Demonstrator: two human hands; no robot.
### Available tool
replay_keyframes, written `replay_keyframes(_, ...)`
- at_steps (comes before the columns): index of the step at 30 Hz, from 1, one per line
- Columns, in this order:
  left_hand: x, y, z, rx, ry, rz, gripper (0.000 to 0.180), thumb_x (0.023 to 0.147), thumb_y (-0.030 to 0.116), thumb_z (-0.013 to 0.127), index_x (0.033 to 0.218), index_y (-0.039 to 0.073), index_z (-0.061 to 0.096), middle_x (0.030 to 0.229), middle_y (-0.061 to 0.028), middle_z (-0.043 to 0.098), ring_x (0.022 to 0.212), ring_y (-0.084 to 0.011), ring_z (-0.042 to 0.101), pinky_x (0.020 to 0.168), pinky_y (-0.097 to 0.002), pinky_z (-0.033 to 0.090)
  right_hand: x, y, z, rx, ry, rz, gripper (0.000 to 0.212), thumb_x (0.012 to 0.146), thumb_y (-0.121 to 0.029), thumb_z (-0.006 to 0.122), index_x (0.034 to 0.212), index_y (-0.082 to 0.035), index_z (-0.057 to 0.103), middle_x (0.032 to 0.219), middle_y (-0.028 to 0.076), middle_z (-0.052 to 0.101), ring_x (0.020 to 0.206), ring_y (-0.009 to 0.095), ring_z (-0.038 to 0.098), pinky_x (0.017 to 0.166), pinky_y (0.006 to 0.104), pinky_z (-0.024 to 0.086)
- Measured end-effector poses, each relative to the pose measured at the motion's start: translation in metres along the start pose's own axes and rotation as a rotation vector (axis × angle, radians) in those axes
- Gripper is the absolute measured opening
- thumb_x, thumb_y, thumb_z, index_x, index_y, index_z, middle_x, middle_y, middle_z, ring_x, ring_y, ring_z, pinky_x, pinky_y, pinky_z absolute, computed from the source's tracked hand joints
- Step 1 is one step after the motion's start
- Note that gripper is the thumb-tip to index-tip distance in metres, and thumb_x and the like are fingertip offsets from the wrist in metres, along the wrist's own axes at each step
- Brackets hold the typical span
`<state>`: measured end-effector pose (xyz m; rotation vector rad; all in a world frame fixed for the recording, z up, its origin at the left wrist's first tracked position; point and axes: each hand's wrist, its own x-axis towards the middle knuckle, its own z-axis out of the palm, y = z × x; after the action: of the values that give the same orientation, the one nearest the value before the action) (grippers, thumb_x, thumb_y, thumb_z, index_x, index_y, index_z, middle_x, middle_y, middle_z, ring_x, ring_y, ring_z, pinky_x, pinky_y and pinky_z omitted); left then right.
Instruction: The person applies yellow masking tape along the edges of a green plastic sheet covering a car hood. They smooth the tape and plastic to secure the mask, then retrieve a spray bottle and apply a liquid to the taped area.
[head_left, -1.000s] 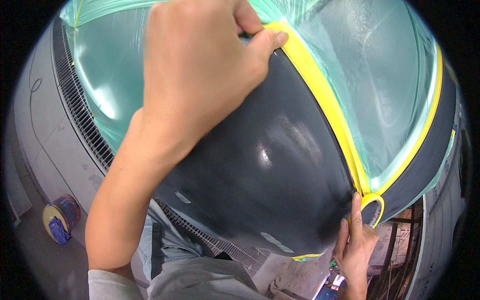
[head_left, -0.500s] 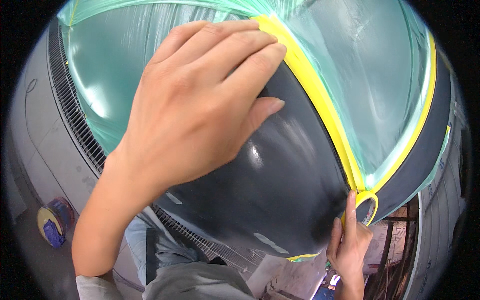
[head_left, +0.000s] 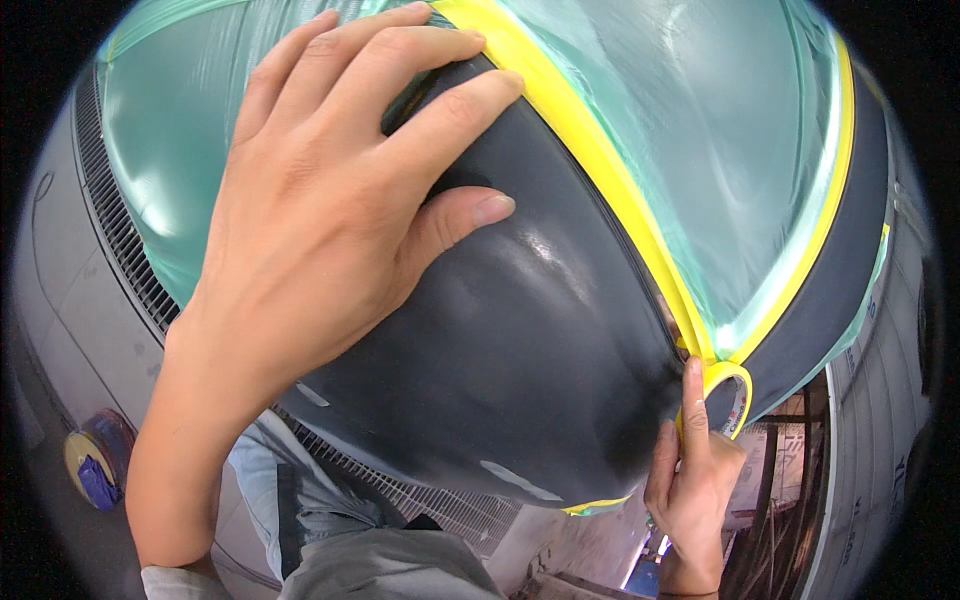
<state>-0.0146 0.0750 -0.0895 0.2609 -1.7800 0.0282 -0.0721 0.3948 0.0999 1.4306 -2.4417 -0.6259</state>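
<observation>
A glossy black curved car panel (head_left: 500,350) fills the middle, bordered on its upper right by a strip of yellow masking tape (head_left: 600,180). Across the panel's upper end reaches my left hand (head_left: 310,210), palm down with spread fingers; its fingertips rest at the upper part of the strip, and the thumb sticks out over the black surface. At the panel's lower right corner my right hand (head_left: 700,475) grips a roll of yellow masking tape (head_left: 746,388), index finger stretched up along it to the strip's lower end. The palm side of both hands is hidden.
Green masking film (head_left: 770,130) covers the surfaces beyond the strip and at upper left. Another yellow tape line (head_left: 815,240) edges the film at right. A floor grate (head_left: 120,230) runs along the left, with a round container (head_left: 85,465) holding something blue at lower left.
My left hand's fingers have spread apart and sit further up and left in view. The right hand stays at the corner with the roll. The whole view has shifted slightly.
</observation>
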Motion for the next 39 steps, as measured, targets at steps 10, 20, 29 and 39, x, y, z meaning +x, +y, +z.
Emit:
replay_keyframes(10, 0.015, 0.014, -0.029, 0.036, -0.228, -0.064, 0.054, 0.09, 0.035, 0.075, 0.138, 0.013, 0.066, 0.144, -0.0108, 0.059, 0.138, -0.0339, 0.052, 0.117, -0.0492, 0.037, 0.007, -0.005, -0.006, -0.065, -0.07, -0.028, 0.072, 0.089, -0.002, 0.068, 0.157, 0.007, 0.048, 0.052, 0.007, 0.051, 0.04, 0.025, 0.05, 0.048, 0.0406, 0.043)
replay_keyframes(20, 0.023, 0.022, -0.051, 0.074, -0.453, -0.124, 0.056, 0.097, 0.041, 0.07, 0.146, 0.016, 0.063, 0.153, -0.0119, 0.054, 0.145, -0.036, 0.046, 0.122, -0.0509, 0.033, 0.013, -0.012, -0.008, -0.069, -0.095, 0.039, 0.07, 0.09, 0.0, 0.067, 0.158, 0.004, 0.05, 0.055, 0.011, 0.051, 0.044, 0.03, 0.052, 0.052, 0.0424, 0.044)
replay_keyframes(29, 0.03, 0.042, -0.056, 0.128, -0.536, -0.103, 0.066, 0.097, 0.051, 0.068, 0.152, 0.015, 0.061, 0.16, -0.0153, 0.05, 0.151, -0.0409, 0.041, 0.126, -0.0531, 0.03, 0.014, -0.01, -0.01, -0.059, -0.113, 0.045, 0.073, 0.088, 0.001, 0.068, 0.159, 0.003, 0.049, 0.054, 0.008, 0.048, 0.043, 0.027, 0.051, 0.05, 0.0417, 0.042)
replay_keyframes(39, 0.026, 0.094, -0.047, -0.274, -0.562, -0.071, 0.076, 0.096, 0.059, 0.062, 0.15, 0.007, 0.06, 0.159, -0.017, 0.053, 0.151, -0.0377, 0.045, 0.126, -0.055, 0.028, 0.012, -0.007, -0.011, -0.049, -0.145, 0.07, 0.075, 0.089, 0.001, 0.067, 0.161, -0.004, 0.048, 0.056, 0.008, 0.052, 0.045, 0.028, 0.055, 0.051, 0.0421, 0.044)
